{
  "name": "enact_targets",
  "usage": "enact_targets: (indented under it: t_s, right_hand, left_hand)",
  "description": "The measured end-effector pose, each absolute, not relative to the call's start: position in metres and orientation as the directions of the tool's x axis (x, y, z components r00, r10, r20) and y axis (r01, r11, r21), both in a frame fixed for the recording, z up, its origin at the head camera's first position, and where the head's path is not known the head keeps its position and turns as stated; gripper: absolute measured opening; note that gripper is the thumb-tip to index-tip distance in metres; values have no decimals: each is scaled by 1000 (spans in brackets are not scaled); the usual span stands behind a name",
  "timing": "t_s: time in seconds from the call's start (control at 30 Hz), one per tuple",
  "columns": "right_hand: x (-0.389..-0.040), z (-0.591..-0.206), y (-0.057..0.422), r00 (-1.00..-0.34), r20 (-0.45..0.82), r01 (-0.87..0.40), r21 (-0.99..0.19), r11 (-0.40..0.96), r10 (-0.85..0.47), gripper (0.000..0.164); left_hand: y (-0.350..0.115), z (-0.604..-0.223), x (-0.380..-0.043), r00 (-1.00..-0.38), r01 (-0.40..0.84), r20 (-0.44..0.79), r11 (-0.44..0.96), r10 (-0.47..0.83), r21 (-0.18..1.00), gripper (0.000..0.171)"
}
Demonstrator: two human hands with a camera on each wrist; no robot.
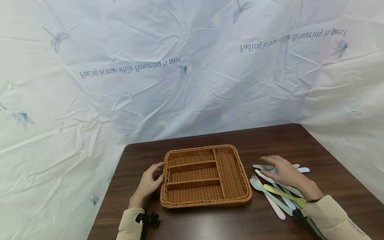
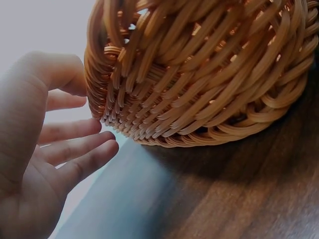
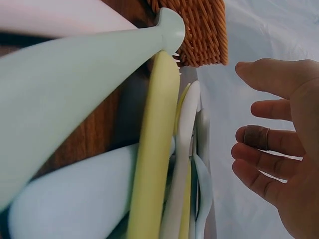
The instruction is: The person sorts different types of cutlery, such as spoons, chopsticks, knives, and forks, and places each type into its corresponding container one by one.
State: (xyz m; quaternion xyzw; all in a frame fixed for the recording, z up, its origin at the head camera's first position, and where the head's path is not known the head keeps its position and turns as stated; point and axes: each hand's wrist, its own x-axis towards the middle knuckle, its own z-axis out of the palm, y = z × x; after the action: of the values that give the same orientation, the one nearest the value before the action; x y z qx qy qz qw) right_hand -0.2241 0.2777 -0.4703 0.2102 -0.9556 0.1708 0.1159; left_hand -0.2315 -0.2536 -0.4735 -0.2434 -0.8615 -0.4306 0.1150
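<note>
A brown wicker basket (image 1: 192, 182) with several compartments, none holding anything, sits on the dark table. My left hand (image 1: 149, 181) is at its left side; in the left wrist view the fingers (image 2: 82, 152) are extended and the fingertips meet the woven wall. To the right of the basket lies a loose pile of pastel cutlery: a green spoon (image 1: 256, 184), a pink-handled fork (image 1: 277, 208), a yellow-handled piece (image 1: 280, 191) and several others, overlapping. Above the pile hovers my right hand (image 1: 283, 171), fingers spread with nothing between them; the right wrist view shows it apart from the cutlery.
The dark wooden table (image 1: 207, 223) ends at a back edge near a hanging pale cloth (image 1: 192, 100) with printed words. A black wrist strap mount (image 1: 147, 218) sits on the left sleeve. White and blue handles (image 1: 303, 169) stick out right of the pile.
</note>
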Motion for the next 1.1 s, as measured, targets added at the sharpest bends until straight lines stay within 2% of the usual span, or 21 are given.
enact_targets:
  t_s: [0.23, 0.63, 0.8, 1.1]
  right_hand:
    - [-223, -476, 278, -893, 269, -430, -280, 858, -360, 57]
    - [-229, -481, 276, -911, 193, -409, -295, 864, -365, 48]
    - [-227, -482, 276, -919, 163, -394, -302, 868, -360, 50]
    - [-227, -483, 274, -913, 159, -404, -251, 880, -375, 44]
  left_hand:
    - [-253, -473, -230, -856, 516, 403, 523, 323, 678, 42]
    - [-256, -477, -232, -880, 470, 349, 491, 321, 733, 44]
    - [-254, -476, -232, -883, 466, 346, 505, 317, 727, 44]
    - [-254, -476, -232, -881, 471, 355, 512, 312, 719, 43]
